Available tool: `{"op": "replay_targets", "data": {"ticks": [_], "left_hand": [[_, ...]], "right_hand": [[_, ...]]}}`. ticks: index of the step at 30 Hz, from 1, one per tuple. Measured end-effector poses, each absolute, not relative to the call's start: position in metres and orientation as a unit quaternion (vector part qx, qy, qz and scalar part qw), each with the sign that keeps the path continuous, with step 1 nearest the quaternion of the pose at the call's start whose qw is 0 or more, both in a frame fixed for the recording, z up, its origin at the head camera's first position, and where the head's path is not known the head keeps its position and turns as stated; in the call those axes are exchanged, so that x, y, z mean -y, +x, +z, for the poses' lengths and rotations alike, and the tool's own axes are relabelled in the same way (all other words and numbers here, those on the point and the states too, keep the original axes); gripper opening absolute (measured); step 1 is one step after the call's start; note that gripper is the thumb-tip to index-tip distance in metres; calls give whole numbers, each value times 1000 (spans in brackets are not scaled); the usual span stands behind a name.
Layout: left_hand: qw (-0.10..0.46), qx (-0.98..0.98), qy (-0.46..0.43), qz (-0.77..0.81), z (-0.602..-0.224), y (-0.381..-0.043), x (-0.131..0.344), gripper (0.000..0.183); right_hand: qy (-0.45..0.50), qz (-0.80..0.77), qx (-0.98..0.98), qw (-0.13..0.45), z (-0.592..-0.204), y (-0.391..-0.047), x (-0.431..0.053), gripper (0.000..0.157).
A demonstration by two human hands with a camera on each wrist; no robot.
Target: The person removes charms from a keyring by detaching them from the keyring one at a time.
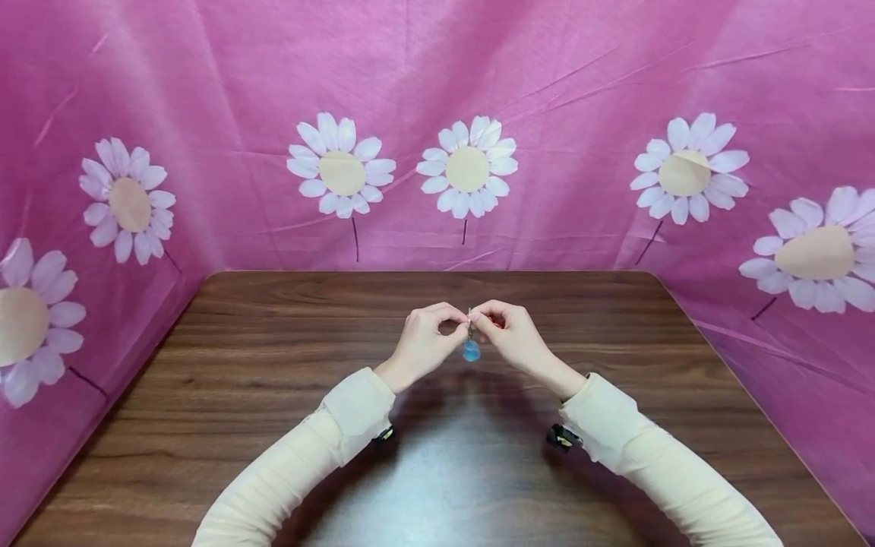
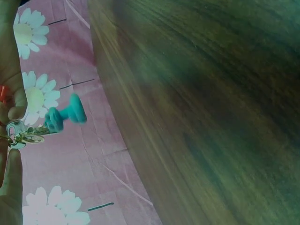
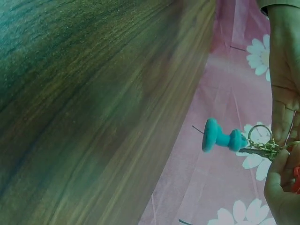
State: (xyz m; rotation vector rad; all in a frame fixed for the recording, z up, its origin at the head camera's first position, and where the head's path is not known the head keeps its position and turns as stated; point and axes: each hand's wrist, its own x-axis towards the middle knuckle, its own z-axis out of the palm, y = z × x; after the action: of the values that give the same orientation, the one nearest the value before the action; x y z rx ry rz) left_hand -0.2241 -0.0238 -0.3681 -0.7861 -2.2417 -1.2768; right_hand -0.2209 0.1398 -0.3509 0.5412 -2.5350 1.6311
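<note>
Over the far half of the table, my left hand [image 1: 422, 343] and right hand [image 1: 519, 334] meet fingertip to fingertip. Thumb and fingers of each pinch the metal rings of a keychain [image 3: 269, 149]. From its gold-coloured chain dangles a blue pawn-shaped charm [image 1: 472, 351], which the left wrist view shows as a teal charm [image 2: 75, 112] clear of the fingers. One gold ring [image 3: 261, 125] sticks out beside the chain. Something red [image 3: 296, 180] sits within my right hand, mostly covered by the fingers. Exactly how the rings link is hidden by the fingertips.
Below the hands lies a brown wood-grain table [image 1: 273, 334]. A pink cloth [image 1: 547, 61] printed with white daisies stands behind it and along both sides. Black wrist devices [image 1: 563, 437] show beneath the pale sleeves [image 1: 608, 418].
</note>
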Motion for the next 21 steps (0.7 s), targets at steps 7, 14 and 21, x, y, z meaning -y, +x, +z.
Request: {"op": "replay_targets", "data": {"ticks": [7, 14, 21], "left_hand": [[242, 820, -284, -434, -368, -225, 25, 8], [234, 827, -262, -438, -368, -224, 26, 7], [208, 829, -233, -464, -365, -222, 28, 6]], "right_hand": [[186, 525, 830, 41, -350, -221, -139, 15], [193, 519, 832, 37, -351, -220, -137, 15], [200, 507, 837, 48, -350, -220, -135, 13]]}}
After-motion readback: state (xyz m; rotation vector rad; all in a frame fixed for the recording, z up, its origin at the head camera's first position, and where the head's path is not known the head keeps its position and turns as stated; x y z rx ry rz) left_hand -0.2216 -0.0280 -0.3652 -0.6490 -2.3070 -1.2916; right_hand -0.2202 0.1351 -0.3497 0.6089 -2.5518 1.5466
